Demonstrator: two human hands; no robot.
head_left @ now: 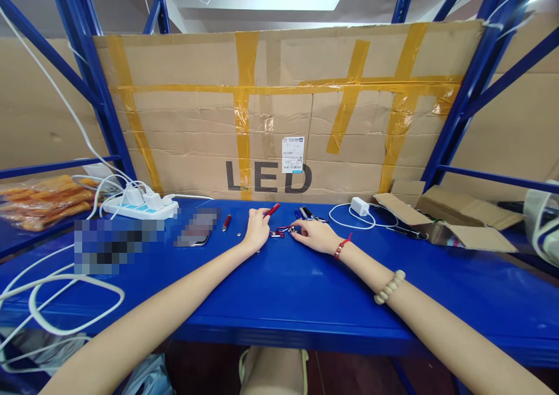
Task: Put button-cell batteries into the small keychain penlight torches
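Note:
My left hand is closed around a slim red pen-like stick, which sticks out past the fingers toward the upper right. My right hand reaches in from the other side, its fingertips closed at a small shiny metal piece. Between both hands lie small red-and-silver parts, too small to name. Left of the left hand, a short red piece with a silver end rests on the blue table, along with a tiny round silver piece. Several dark pens lie just behind my right hand.
A phone and a white power strip with plugs and cables are on the left. On the right are a white charger with its cord and an opened cardboard box. A taped cardboard panel stands behind.

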